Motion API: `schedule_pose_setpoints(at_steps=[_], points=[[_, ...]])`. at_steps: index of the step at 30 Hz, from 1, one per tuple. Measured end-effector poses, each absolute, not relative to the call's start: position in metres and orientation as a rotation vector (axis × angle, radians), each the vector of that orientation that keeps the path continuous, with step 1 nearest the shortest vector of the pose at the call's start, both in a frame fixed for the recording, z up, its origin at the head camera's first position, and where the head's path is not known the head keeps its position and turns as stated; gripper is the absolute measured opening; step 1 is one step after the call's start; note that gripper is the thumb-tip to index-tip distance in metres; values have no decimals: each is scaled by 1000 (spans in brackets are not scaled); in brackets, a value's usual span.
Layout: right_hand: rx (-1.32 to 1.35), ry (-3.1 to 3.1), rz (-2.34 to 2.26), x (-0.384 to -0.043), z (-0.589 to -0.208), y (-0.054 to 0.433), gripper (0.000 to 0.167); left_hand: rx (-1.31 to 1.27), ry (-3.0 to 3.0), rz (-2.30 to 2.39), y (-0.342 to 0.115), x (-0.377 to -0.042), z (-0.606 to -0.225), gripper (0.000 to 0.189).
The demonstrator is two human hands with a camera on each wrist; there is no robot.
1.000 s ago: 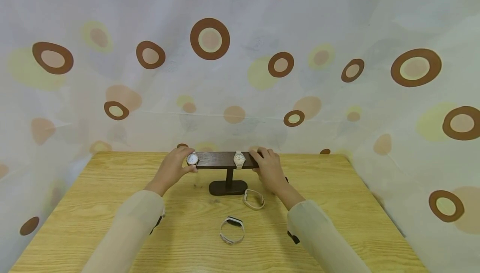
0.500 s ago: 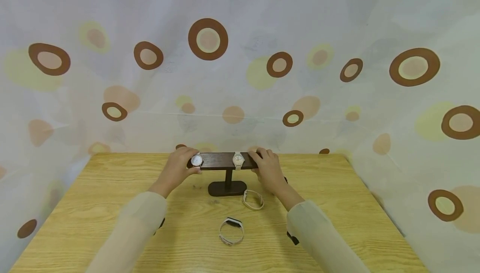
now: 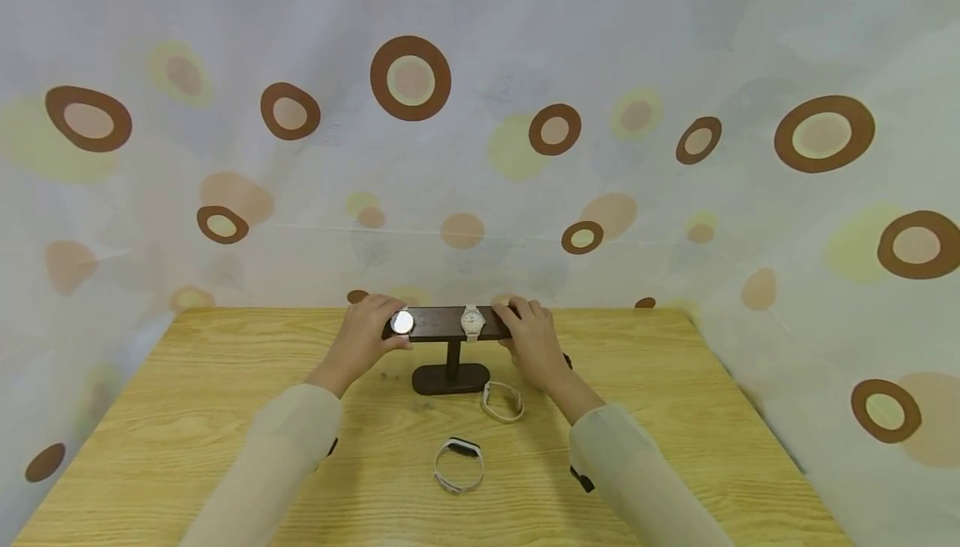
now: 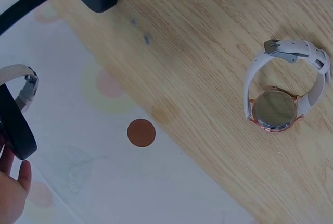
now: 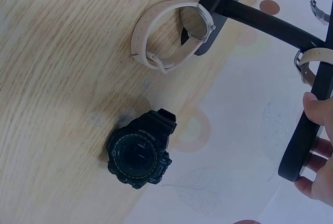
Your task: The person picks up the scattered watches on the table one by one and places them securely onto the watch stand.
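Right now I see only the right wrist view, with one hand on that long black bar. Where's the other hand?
Observer: In the head view, the left hand holds the opposite end of the dark T-shaped watch stand.
Operator: Anything on the wood-grain table I'm missing?
Observer: The left wrist view shows a white-strapped round watch lying there.
Operator: And in front of the stand?
Observer: In the head view, a pale looped band with a black screen.
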State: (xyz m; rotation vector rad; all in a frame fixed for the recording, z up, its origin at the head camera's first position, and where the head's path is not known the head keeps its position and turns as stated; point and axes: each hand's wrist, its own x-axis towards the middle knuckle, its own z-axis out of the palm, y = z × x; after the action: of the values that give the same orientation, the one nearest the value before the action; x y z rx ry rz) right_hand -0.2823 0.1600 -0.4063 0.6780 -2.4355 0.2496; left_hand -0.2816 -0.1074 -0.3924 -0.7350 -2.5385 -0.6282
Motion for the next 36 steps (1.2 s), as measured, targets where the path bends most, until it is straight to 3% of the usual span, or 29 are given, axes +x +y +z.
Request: schedule_pose_setpoints(at_steps=[36], points=[[661, -2466, 227, -281, -404, 159, 49, -695, -2652, -561, -80, -285, -387, 58]])
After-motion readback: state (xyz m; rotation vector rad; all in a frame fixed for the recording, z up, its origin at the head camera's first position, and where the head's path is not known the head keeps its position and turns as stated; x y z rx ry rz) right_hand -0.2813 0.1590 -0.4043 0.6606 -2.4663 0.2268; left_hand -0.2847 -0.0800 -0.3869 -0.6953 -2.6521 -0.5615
